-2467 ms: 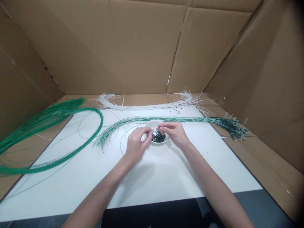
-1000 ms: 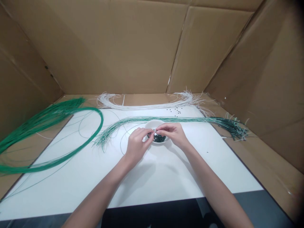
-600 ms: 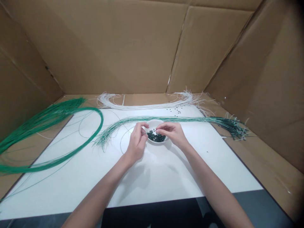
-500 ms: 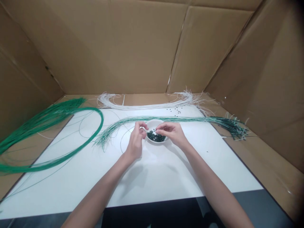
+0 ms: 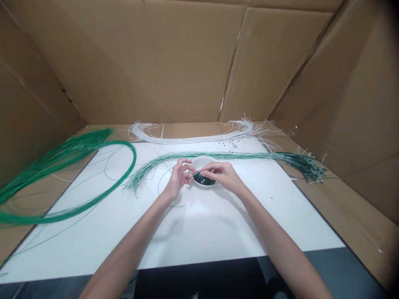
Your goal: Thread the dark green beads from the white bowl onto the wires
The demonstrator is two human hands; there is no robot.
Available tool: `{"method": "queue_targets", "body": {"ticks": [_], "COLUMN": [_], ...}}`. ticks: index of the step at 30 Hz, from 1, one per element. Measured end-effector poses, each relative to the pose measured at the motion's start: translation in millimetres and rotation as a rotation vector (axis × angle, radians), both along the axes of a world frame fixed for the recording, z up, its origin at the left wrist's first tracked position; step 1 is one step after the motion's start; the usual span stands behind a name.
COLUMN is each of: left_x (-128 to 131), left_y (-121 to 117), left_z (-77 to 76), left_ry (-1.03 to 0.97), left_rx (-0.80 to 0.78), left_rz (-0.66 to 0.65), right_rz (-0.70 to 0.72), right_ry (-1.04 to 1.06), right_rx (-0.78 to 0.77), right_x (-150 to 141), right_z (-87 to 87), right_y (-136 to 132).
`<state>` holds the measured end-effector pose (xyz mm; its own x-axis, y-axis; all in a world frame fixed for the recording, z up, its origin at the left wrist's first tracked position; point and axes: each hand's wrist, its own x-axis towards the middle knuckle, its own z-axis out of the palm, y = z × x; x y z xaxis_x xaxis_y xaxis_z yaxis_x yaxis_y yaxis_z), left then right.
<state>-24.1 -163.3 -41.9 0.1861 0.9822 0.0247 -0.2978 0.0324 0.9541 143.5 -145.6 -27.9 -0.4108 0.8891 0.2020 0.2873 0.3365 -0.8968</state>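
Fingertips [image 5: 204, 168] of the right hand [image 5: 225, 175] now sit nearer the left hand [image 5: 178, 177].

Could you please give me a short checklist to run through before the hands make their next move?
1. Bowl upright on the white sheet: ok.
2. Dark beads within reach of the fingers: ok; a pile lies in the bowl, with both hands beside or over it.
3. All beads kept in the bowl: not ok; several scattered beads lie on the sheet beyond it.
4. Right hand holding something: cannot tell; its fingertips are close together over the bowl, but anything between them is too small.
5. Green bundle away from the bowl: ok; it lies well to the left.
6. Left hand gripping firmly: cannot tell; its fingers are curled at the bowl's left side.
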Motion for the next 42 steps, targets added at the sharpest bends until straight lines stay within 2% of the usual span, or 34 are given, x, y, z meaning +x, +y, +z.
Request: {"method": "queue_targets", "body": {"ticks": [5,10,15,20,24,28,34,36,38,40,42], "left_x": [-8,-19,-15,-12,-16,-19,-16,-12,-7,-4,-3], "left_y": [1,2,-2,-1,2,4,-2,-7,-11,-13,-13], "left_z": [10.9,19.6,14.3,11.6,13.3,10.4,13.0,15.9,17.3,16.5,14.0], "left_ry": [0.002,0.183,0.421,0.33,0.365,0.474,0.561,0.642,0.699,0.706,0.687], "left_rx": [-0.069,-0.125,0.031,-0.081,-0.143,-0.034,0.188,0.288,0.348,0.367,0.35], "left_rz": [-0.07,-0.161,-0.138,-0.078,0.055,0.225,0.341,0.297,0.188,0.119,0.119], "right_rz": [-0.057,-0.095,-0.095,-0.164,-0.3,-0.354,-0.296,-0.256,-0.227,-0.211,-0.192], "right_ry": [-0.033,-0.08,-0.101,-0.075,-0.064,-0.048,-0.013,-0.009,-0.006,-0.003,-0.015], "right_rx": [0.059,0.133,0.159,0.151,0.147,0.124,0.15,0.162,0.171,0.173,0.161], "right_x": [1,-1,-7,-7,-4,-1,-5,-8,-10,-11,-9], "right_z": [-0.8,-2.4,-3.0,-5.3,-6.5,-6.0,-8.2,-9.2,-9.4,-8.8,-7.5], "right_y": [1,1,-4,-3,2,5,2,-1,-4,-6,-5]}}
